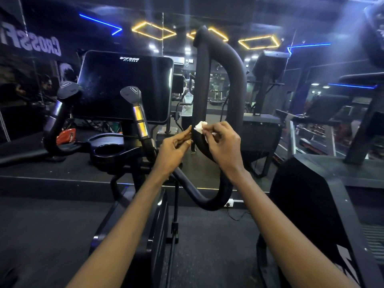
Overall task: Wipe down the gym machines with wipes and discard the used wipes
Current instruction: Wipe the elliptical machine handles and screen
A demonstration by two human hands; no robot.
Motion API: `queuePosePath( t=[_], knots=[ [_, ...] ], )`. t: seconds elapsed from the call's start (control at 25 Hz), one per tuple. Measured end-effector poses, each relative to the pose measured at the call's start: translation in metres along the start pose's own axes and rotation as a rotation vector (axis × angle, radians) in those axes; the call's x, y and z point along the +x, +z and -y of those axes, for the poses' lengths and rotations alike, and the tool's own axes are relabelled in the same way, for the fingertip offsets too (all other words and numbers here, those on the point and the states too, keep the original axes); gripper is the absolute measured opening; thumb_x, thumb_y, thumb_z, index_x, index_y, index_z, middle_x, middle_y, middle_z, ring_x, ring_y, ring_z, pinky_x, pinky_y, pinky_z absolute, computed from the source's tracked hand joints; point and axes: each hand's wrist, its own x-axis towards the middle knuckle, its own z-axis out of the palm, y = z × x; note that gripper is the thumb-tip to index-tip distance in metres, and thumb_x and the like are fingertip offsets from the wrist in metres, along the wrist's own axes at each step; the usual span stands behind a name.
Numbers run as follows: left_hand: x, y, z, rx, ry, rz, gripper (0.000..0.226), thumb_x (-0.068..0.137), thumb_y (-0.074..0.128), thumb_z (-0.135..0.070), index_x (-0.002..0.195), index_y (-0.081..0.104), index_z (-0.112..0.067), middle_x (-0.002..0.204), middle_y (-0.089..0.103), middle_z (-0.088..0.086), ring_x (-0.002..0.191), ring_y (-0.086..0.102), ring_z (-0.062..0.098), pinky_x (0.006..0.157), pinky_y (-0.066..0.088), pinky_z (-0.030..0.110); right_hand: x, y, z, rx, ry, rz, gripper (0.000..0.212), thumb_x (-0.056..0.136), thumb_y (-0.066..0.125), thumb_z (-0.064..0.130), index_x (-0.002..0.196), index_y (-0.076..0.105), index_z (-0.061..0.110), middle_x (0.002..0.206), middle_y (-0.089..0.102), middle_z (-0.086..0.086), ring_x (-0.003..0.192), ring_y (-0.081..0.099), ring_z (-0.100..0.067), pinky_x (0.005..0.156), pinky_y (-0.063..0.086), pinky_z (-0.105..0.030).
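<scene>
Matt black foam handlebar (234, 65), crumpled white paper wipe (200, 127), glossy dark console screen (124, 86).

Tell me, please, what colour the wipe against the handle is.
The wipe is white, seen best in the head view.

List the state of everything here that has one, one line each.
wipe: crumpled, pressed against the loop handle
loop handle: upright, wipe on its left bar
right hand: pinches the wipe
left hand: fingers straight, touching the loop handle
console screen: dark, showing nothing
ceiling lights: lit
</scene>
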Motion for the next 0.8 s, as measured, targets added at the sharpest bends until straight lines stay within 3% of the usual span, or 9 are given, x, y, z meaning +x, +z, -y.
queuePosePath(
  t=[0.2, 0.4, 0.64, 0.8],
  knots=[
    [0.000, 0.001, -0.002, -0.024, -0.027, -0.007, 0.051, 0.092, 0.060, 0.004, 0.141, 0.050, -0.010, 0.126, 0.066, 0.001, 0.120, 0.060, 0.009, 0.108, 0.045, 0.036, 0.016, 0.005, 0.001, -0.015, -0.062, -0.085, 0.011, 0.090, 0.068, 0.005, 0.099, 0.073, 0.007, 0.098, 0.063, -0.001, 0.088, 0.062, -0.003, 0.080, 0.050, -0.013],
    [-0.012, 0.006, 0.002, -0.008, -0.047, 0.005, 0.061, 0.089, 0.071, -0.016, 0.144, 0.047, -0.021, 0.108, 0.074, -0.001, 0.108, 0.067, 0.009, 0.102, 0.049, 0.034, -0.008, -0.004, -0.003, -0.083, -0.221, 0.068, 0.018, 0.090, 0.069, 0.003, 0.107, 0.074, 0.006, 0.100, 0.059, 0.001, 0.088, 0.058, 0.000, 0.081, 0.047, -0.010],
    [-0.010, 0.012, -0.002, -0.030, -0.063, -0.036, 0.069, 0.083, 0.077, -0.031, 0.144, 0.046, -0.023, 0.102, 0.076, -0.002, 0.105, 0.068, 0.007, 0.103, 0.049, 0.037, 0.051, 0.002, 0.007, -0.077, -0.224, -0.032, 0.019, 0.093, 0.067, 0.009, 0.111, 0.074, 0.007, 0.104, 0.061, -0.006, 0.095, 0.063, -0.012, 0.085, 0.055, -0.027],
    [-0.010, 0.009, 0.002, 0.014, -0.052, -0.019, 0.072, 0.082, 0.077, -0.035, 0.145, 0.045, -0.024, 0.108, 0.074, -0.001, 0.108, 0.067, 0.007, 0.102, 0.050, 0.041, 0.027, -0.004, -0.004, -0.196, -0.357, 0.108, 0.020, 0.091, 0.068, 0.007, 0.110, 0.074, 0.007, 0.106, 0.061, -0.007, 0.096, 0.063, -0.014, 0.093, 0.049, -0.015]
  ],
)
